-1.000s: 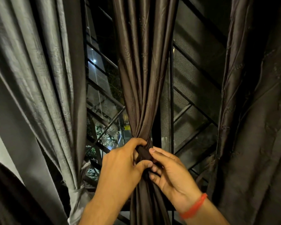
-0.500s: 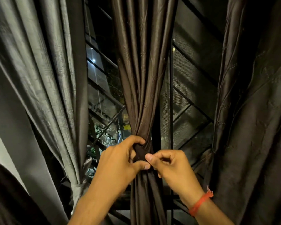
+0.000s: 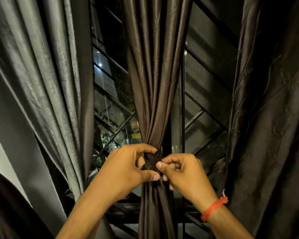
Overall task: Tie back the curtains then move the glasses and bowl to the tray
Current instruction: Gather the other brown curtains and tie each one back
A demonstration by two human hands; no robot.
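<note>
Tying: dark brown shiny middle curtain [image 3: 155, 80], bunched into one thick rope in front of the window.
Tie spot: dark brown cloth tie band [image 3: 151, 162], wrapped around the bunch at its thinnest part, right between both hands.
Left hand [image 3: 126, 171]: curled around the left side of the band, thumb below and pointing finger hooked over the top, pinching the cloth tight.
Right hand [image 3: 181, 171]: curled too, thumb tip and fingers pinching the right end of the band; thin orange thread bracelet [image 3: 212, 208] on that wrist.
Key line-up: curtain hangs straight up and down, band goes across it side to side, so each hand sits at its own end of the band, just as near as the other.
Next pull, as a guess: ends drawn apart sideways, left end to the left, right end to the right, to snug the knot.
Knot: too dark and too hidden by fingers to tell if done.
Other curtains: pale grey shiny curtain [image 3: 47, 87] on the left, looks gathered low down; wide dark brown curtain [image 3: 273, 118] on the right, seems pulled in near its lower left edge.
Behind: black metal window grille [image 3: 202, 116] with slanted bars, night outside.
Glasses, bowl, tray: not in view.
</note>
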